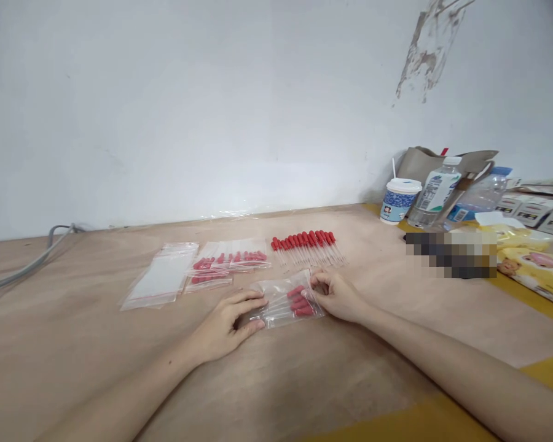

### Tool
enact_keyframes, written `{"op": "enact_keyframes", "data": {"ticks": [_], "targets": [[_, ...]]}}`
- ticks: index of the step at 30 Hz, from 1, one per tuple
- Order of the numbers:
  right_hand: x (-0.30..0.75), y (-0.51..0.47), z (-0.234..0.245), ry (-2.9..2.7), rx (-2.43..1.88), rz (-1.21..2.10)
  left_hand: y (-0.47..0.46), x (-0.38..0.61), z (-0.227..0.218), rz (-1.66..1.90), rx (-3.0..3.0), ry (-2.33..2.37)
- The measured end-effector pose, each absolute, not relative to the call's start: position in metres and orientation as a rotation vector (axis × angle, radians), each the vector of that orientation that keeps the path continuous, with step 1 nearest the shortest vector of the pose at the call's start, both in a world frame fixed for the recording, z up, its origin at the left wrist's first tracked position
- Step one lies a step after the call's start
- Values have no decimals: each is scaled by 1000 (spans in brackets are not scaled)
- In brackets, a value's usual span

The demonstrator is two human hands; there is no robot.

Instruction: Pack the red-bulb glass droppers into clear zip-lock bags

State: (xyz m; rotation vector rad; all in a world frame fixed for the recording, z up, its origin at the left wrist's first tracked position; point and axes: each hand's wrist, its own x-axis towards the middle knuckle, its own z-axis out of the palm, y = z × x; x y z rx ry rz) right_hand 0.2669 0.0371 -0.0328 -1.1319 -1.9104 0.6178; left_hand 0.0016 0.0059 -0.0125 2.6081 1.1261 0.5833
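A clear zip bag (pixel 276 314) lies flat on the brown-covered table in front of me, with several droppers with red bulbs (pixel 299 302) inside, their bulbs to the right. My left hand (pixel 228 322) rests at the bag's left end, thumb and fingers apart, fingertips touching the plastic. At the opposite end, my right hand (pixel 334 294) pinches the bag's right edge between thumb and fingers. Just behind lies a row of loose red-bulbed droppers (pixel 308 242), tips toward me. Filled bags (pixel 230 261) overlap to the left of that row, beside a stack of flat, empty zip bags (pixel 161 276).
On the right stand a paper cup with a straw (pixel 399 201), a clear bottle (pixel 435 193) and a grey-beige holder (pixel 419 162). Small boxes (pixel 534 212) and a yellow package (pixel 537 270) lie farther right, near a blurred-out patch. A grey cable (pixel 32 267) runs along the left.
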Motion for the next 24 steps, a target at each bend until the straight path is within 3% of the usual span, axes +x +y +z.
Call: {"op": "enact_keyframes", "data": {"ticks": [5, 12, 24], "targets": [[268, 42, -28, -1823, -1140, 827, 5, 1, -13, 596, 2589, 1137], [301, 105, -1, -1642, -1645, 216, 5, 2, -9, 530, 2580, 1097], [272, 146, 3, -1552, -1864, 293, 4, 2, -11, 547, 2598, 1112]]}}
